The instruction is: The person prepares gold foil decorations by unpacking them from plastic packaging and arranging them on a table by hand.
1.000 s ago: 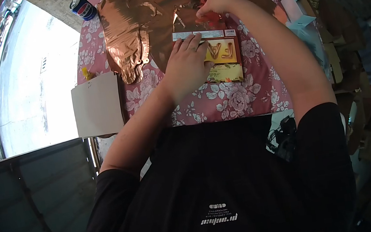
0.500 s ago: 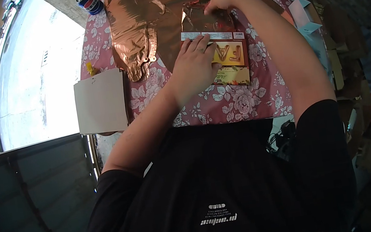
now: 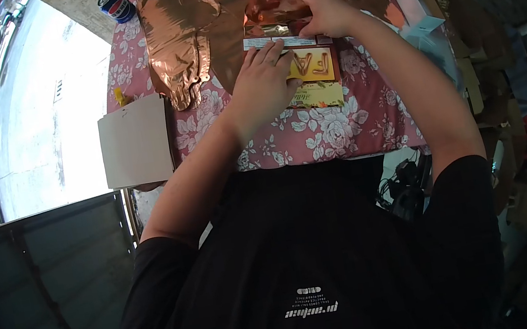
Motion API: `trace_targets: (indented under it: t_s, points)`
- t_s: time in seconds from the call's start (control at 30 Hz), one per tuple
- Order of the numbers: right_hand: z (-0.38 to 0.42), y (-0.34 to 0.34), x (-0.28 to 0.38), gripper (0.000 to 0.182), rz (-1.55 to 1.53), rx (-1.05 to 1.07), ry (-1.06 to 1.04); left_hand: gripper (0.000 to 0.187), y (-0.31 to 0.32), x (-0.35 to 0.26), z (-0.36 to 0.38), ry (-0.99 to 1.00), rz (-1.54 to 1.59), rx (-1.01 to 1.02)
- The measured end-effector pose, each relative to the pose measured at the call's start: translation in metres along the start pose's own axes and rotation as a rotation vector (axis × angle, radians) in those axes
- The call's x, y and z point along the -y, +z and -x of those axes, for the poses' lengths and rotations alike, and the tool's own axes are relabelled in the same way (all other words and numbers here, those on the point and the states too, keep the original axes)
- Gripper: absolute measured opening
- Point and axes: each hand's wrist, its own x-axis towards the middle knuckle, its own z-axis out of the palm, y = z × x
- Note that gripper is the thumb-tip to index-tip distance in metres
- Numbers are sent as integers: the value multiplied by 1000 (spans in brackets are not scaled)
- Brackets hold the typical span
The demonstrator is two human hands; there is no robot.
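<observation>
A balloon packet [image 3: 313, 65] lies upside down to me on the table, with gold letters "FA" on its yellow front and a white printed strip above. My left hand [image 3: 264, 79] rests palm down across its left part, fingers extended and covering some of it. At the packet's far end, my right hand [image 3: 326, 15] curls its fingers and thumb around the right side of a shiny coppery, see-through flap [image 3: 272, 17]. Whether something else is inside that flap I cannot make out. Beyond and to the left spreads crinkled copper foil [image 3: 177, 41].
A Pepsi can [image 3: 116, 7] stands at the far left. Nearer on that side are a grey-white cardboard stack [image 3: 135, 143] and a small yellow item [image 3: 119, 95]. An open white box [image 3: 417, 9] sits at the right edge of the floral tablecloth [image 3: 333, 130].
My right hand has come nearer, bringing the packet's far flap toward me and making it bulge. My left hand stays on the packet. The whole view has shifted slightly.
</observation>
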Motion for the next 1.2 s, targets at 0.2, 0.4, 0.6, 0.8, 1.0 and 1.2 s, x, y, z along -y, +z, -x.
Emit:
trace_targets:
  t_s: [0.2,0.4,0.6,0.8,1.0,1.2]
  points:
    - [5,-9,12,27,77,9,140,62,-2,-1,0,0,-7,11]
    - [26,0,26,17,97,-31,87,59,-4,-1,0,-1,8,23]
    - [62,31,27,25,41,-111,22,40,-15,-5,-4,-79,4,223]
    - [85,58,9,47,308,-259,-166,18,-1,-12,9,188,-192,-26]
    - [93,63,17,45,523,-252,-268,15,-9,-14,19,335,-139,-89]
    - [94,65,18,47,479,-238,-269,49,-51,-1,-30,300,78,-337]
